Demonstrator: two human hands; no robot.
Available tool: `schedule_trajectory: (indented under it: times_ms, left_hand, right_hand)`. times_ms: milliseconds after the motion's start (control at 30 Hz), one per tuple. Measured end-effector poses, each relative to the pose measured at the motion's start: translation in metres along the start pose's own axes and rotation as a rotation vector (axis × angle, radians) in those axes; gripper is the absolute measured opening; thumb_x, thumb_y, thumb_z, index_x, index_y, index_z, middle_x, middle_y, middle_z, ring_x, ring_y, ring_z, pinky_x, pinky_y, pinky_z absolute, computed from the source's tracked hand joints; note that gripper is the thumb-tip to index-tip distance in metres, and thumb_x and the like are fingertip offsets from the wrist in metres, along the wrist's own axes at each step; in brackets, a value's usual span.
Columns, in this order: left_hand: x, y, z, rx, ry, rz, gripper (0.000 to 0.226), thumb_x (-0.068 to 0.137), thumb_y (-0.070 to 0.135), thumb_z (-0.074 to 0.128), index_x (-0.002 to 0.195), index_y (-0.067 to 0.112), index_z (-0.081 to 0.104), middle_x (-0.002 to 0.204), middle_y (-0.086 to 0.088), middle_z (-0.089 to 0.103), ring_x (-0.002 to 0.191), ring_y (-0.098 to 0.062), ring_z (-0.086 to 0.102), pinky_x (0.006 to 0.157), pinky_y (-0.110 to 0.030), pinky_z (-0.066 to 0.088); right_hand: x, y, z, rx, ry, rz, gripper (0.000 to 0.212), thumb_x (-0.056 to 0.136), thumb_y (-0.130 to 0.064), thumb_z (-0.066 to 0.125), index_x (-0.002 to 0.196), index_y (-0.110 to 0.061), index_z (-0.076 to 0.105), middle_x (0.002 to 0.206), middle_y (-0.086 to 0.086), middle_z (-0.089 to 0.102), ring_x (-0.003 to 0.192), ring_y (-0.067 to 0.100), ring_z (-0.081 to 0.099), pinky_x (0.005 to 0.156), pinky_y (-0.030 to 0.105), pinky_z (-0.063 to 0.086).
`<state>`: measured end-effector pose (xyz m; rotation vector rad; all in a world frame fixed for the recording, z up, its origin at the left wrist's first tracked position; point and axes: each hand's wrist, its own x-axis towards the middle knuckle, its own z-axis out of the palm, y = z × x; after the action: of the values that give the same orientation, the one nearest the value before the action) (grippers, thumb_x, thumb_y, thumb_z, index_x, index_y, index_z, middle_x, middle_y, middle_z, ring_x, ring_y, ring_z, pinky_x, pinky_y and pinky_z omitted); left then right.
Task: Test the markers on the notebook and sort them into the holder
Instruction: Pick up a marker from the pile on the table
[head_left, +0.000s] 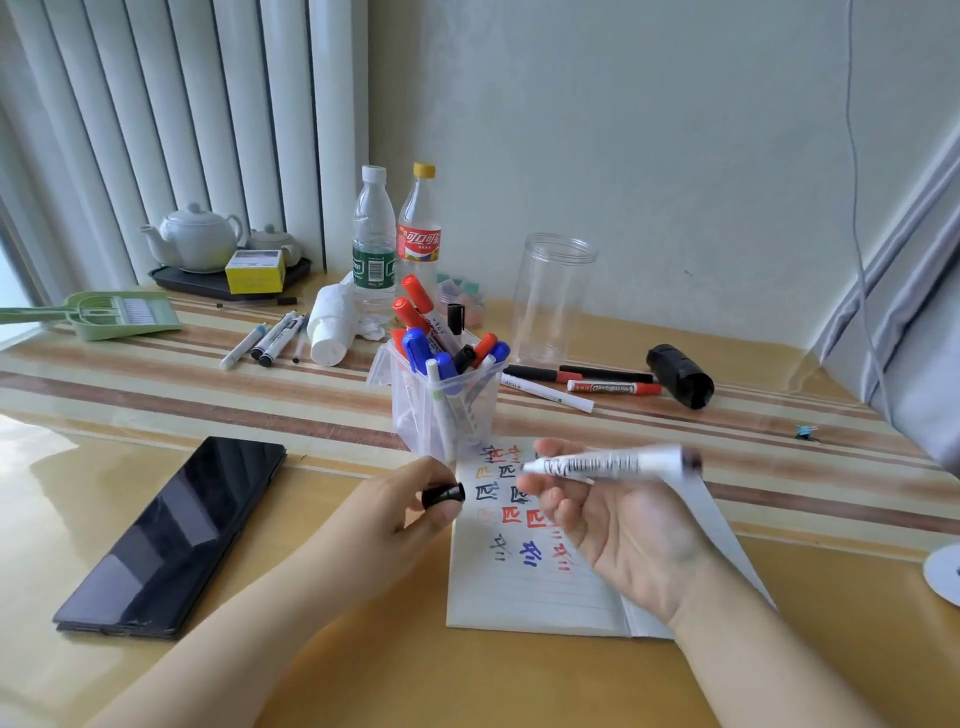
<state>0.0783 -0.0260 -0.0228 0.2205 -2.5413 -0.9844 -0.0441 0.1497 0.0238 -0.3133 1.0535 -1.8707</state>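
The left hand (410, 499) pinches a black cap (443, 494) between thumb and fingertips, just left of the notebook (524, 582). The right hand (618, 525), palm up above the page, grips a white marker (608, 462) lying sideways, its body blurred and one end pointing toward the cap. The holder (441, 410), crowded with markers, stands just beyond both hands on the surface (337, 649). Which end carries the tip I cannot tell. Recapping could miss, since marker and cap are apart and the marker looks to be moving; a bare tip may smear the fingers or page. Pushing it into the packed holder could tip the holder over.
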Motion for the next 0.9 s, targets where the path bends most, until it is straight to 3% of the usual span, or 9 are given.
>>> schedule_trajectory:
  times_ms: [100, 200, 267, 367, 500, 567, 733, 900]
  left_hand:
    - [-0.006, -0.011, 0.006, -0.033, -0.027, 0.03, 0.029, 0.084, 0.051, 0.042, 0.097, 0.029, 0.054, 0.091, 0.013, 0.064, 0.081, -0.003, 0.055, 0.072, -0.02, 0.043]
    - [-0.009, -0.02, 0.009, -0.033, -0.052, 0.019, 0.03, 0.083, 0.054, 0.038, 0.098, 0.033, 0.054, 0.089, 0.012, 0.064, 0.083, -0.01, 0.056, 0.076, -0.029, 0.045]
    - [-0.008, -0.021, 0.01, -0.021, -0.054, 0.03, 0.028, 0.084, 0.051, 0.039, 0.1, 0.032, 0.054, 0.09, 0.013, 0.064, 0.083, -0.007, 0.055, 0.076, -0.026, 0.044]
    - [-0.006, -0.02, 0.01, 0.004, -0.058, 0.061, 0.021, 0.09, 0.041, 0.043, 0.101, 0.028, 0.056, 0.09, 0.011, 0.063, 0.08, -0.004, 0.052, 0.07, -0.015, 0.04]
    - [-0.005, -0.018, 0.01, 0.016, -0.067, 0.056, 0.011, 0.093, 0.03, 0.048, 0.099, 0.025, 0.056, 0.085, 0.012, 0.061, 0.076, 0.003, 0.047, 0.066, -0.01, 0.035]
    - [-0.005, -0.018, 0.011, 0.018, -0.065, 0.057, 0.011, 0.092, 0.031, 0.048, 0.098, 0.026, 0.056, 0.085, 0.011, 0.061, 0.075, 0.002, 0.047, 0.065, -0.01, 0.035]
    - [-0.006, -0.019, 0.011, 0.001, -0.061, 0.047, 0.008, 0.092, 0.031, 0.049, 0.096, 0.029, 0.056, 0.083, 0.015, 0.061, 0.075, 0.001, 0.049, 0.065, -0.01, 0.036]
    - [-0.006, -0.019, 0.011, -0.005, -0.051, 0.039, 0.009, 0.092, 0.029, 0.05, 0.095, 0.025, 0.058, 0.07, 0.019, 0.054, 0.067, 0.007, 0.047, 0.06, -0.009, 0.034]
  right_hand:
    - [0.007, 0.014, 0.003, 0.022, -0.013, 0.007, 0.027, 0.073, 0.002, 0.042, 0.094, -0.002, 0.057, 0.066, 0.02, 0.06, 0.047, 0.015, 0.053, 0.041, 0.019, 0.046]
    - [0.015, 0.028, 0.004, -0.393, 0.064, -0.076, 0.005, 0.086, -0.015, 0.051, 0.083, -0.012, 0.053, 0.055, 0.007, 0.053, 0.042, 0.012, 0.043, 0.04, 0.018, 0.035]
    - [0.021, 0.038, -0.001, -0.64, 0.165, -0.14, 0.025, 0.096, -0.027, 0.044, 0.083, -0.011, 0.058, 0.05, 0.004, 0.045, 0.039, 0.01, 0.037, 0.039, 0.017, 0.029]
    - [0.024, 0.047, -0.002, -0.763, 0.208, -0.221, 0.024, 0.089, -0.034, 0.047, 0.083, -0.014, 0.057, 0.049, 0.002, 0.041, 0.045, 0.012, 0.037, 0.044, 0.017, 0.031]
    - [0.028, 0.053, -0.008, -0.962, 0.278, -0.308, 0.026, 0.088, -0.02, 0.057, 0.063, -0.02, 0.05, 0.046, -0.003, 0.046, 0.05, 0.015, 0.043, 0.051, 0.023, 0.037]
    - [0.028, 0.056, -0.01, -1.028, 0.309, -0.319, 0.024, 0.084, -0.015, 0.061, 0.064, -0.021, 0.047, 0.045, -0.005, 0.048, 0.048, 0.014, 0.046, 0.051, 0.024, 0.038]
    - [0.028, 0.062, -0.012, -1.148, 0.335, -0.419, 0.027, 0.072, -0.032, 0.062, 0.059, -0.021, 0.041, 0.053, 0.0, 0.049, 0.047, 0.006, 0.04, 0.046, 0.017, 0.031]
    - [0.03, 0.066, -0.012, -1.186, 0.323, -0.376, 0.033, 0.081, -0.02, 0.066, 0.058, -0.023, 0.042, 0.048, -0.005, 0.052, 0.044, 0.004, 0.042, 0.045, 0.017, 0.03]
